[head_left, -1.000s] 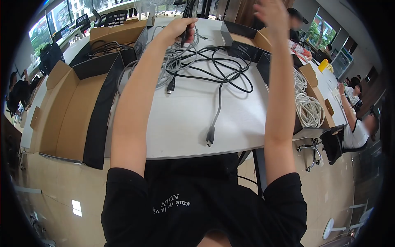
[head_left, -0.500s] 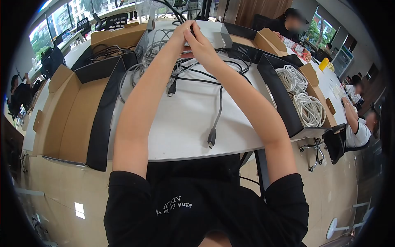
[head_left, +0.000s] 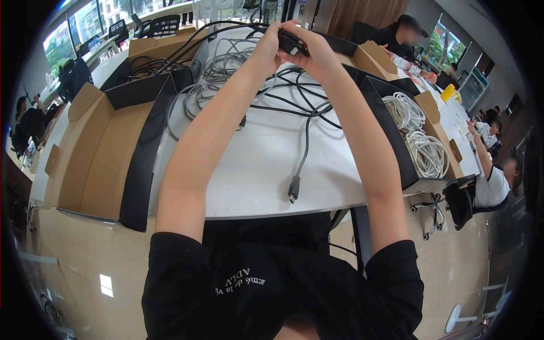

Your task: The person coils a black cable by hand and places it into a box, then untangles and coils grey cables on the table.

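At the far side of the table my left hand (head_left: 270,50) and my right hand (head_left: 318,52) are together, fingers closed around a bunched black cable (head_left: 292,42). Connector ends may be part of the bunch; I cannot make them out fully. Black strands stretch from my hands leftward to the back left box. Beneath my forearms lie tangled grey cables (head_left: 224,65) and loose black cables (head_left: 289,107). One grey cable ends in a black plug (head_left: 293,188) close to the table's front edge.
An open cardboard box (head_left: 107,156) stands at left, with another holding black cables (head_left: 144,67) behind it. At right, a box (head_left: 391,133) contains coiled white cables (head_left: 426,154). Behind it is another open box (head_left: 368,59). Other people sit at the right.
My hands have moved right and slightly apart, exposing the black bunch between them. The black strands now stretch across to the back left box. The front plug lies nearly where it was.
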